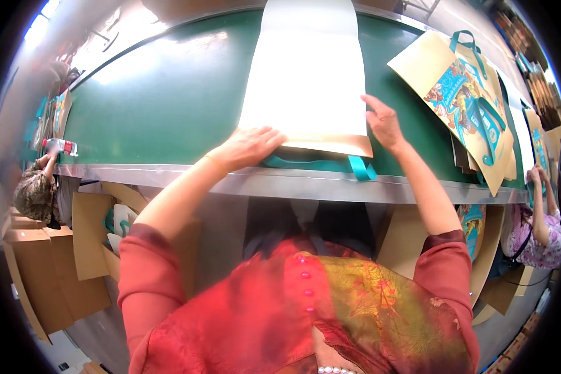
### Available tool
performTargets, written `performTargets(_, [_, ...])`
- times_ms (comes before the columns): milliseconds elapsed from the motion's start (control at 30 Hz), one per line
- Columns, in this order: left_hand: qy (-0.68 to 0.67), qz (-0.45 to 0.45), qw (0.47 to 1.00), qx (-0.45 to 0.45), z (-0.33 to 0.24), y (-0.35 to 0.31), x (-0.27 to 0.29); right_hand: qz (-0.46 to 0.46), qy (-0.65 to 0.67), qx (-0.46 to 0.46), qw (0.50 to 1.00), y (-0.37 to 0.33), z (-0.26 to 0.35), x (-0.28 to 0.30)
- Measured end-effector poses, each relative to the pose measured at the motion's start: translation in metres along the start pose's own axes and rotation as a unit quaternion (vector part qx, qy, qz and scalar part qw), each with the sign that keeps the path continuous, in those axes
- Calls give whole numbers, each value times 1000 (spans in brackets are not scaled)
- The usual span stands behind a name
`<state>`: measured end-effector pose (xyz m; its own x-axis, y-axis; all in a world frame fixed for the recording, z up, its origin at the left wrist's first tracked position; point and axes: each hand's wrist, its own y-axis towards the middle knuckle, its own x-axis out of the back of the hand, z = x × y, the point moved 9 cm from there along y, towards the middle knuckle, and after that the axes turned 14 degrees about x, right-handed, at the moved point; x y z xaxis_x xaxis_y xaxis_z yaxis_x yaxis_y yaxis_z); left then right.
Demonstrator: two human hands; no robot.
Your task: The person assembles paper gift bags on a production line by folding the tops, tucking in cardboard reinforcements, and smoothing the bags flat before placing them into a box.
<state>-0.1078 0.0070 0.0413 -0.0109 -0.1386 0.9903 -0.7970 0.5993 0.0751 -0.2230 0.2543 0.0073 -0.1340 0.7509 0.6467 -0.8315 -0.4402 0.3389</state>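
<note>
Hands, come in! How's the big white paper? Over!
Left hand on white paper, right hand at its right edge. Paper on green table. Printed bags right of it, apart.

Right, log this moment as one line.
left hand: on white paper, near-left corner | right hand: at its right edge | teal strap: at near end | printed bags: right side of green table

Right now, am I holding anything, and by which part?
Your left hand lies on the lower left corner of the white paper; whether it grips cannot be told. Your right hand, at the right edge, shows no clear hold.
</note>
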Motion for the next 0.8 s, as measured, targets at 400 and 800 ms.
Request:
performTargets(400, [-4,16,1000,8,-60,-46,115,-9,-255,399,881,-24,98,27])
performTargets(800, [-174,111,976,70,-29,-30,130,138,6,152,979,-57,60,-23])
